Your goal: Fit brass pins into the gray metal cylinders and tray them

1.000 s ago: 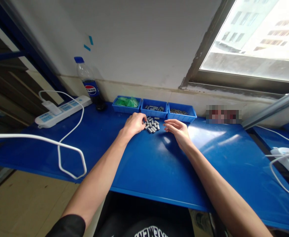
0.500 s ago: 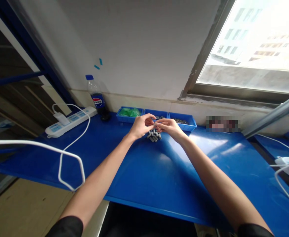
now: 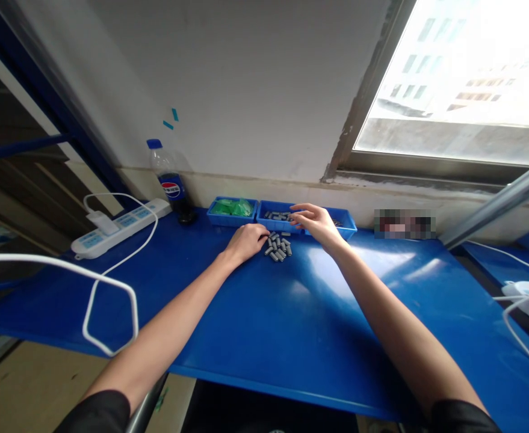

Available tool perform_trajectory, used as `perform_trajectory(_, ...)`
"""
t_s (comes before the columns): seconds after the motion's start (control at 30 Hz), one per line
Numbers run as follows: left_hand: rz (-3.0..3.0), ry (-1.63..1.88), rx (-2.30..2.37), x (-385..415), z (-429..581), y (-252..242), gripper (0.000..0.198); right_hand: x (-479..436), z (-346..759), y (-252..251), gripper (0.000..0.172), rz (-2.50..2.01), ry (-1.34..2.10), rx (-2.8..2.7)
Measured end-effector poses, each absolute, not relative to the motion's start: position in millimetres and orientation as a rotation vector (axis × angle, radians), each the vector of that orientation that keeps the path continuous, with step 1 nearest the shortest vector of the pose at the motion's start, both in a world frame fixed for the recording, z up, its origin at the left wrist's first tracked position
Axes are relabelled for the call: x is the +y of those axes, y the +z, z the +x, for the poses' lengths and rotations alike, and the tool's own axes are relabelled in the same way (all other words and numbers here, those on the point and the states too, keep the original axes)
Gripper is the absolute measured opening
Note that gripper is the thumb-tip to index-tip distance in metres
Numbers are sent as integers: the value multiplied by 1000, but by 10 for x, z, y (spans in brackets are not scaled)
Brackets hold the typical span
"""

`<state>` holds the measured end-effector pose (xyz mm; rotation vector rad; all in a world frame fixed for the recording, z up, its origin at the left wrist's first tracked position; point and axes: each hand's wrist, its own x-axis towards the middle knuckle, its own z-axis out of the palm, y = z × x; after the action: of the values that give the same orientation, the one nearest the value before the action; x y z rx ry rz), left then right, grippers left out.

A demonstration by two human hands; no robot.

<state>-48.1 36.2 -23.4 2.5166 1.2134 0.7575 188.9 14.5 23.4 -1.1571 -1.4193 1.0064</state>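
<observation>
Small grey cylinders (image 3: 278, 247) lie in a loose pile on the blue table. At the pile's left edge rests my left hand (image 3: 246, 242), fingers curled and closed; whatever they may hold is hidden. My right hand (image 3: 319, 224) is above the front of the blue bins, its fingers stretched and apart with nothing visible in them. Under its fingertips is the middle blue bin (image 3: 271, 224), which contains more small grey pieces. The right blue bin (image 3: 346, 224) is partly covered by that hand. Green plastic packets (image 3: 232, 207) fill the left blue bin (image 3: 216, 219).
A cola bottle (image 3: 173, 186) stands against the wall at the left, beside a white power strip (image 3: 124, 227) with a plug in it. A white cable (image 3: 135, 300) loops near my left forearm. A metal pole (image 3: 494, 207) slants down at the right.
My hands were together above the pile and have parted. The left came down to the pile's left edge; the right moved right, its fingers spreading over the bins.
</observation>
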Motion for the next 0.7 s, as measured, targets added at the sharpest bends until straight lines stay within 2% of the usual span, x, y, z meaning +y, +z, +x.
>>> perform_trajectory(0.17,2494,875,1261,377,-487,-276,25,55,1882,210,27,-1169,1078,-1425)
perform_trajectory(0.33,2011,1168,1162,351,-434,-339,23,67,1896,115,23,-1186,1069,-1441)
perform_trajectory(0.43,1688,1236,1073,323,-377,-344,37,73,1880,69,21,-1191,1100,-1474)
perform_trajectory(0.53,1507,1252,1004,295,-342,-325,49,46,1836,25,26,-1201,1146,-1486)
perform_trajectory(0.7,1385,1247,926,236,-327,-279,55,-25,1754,-34,44,-1110,1294,-1449)
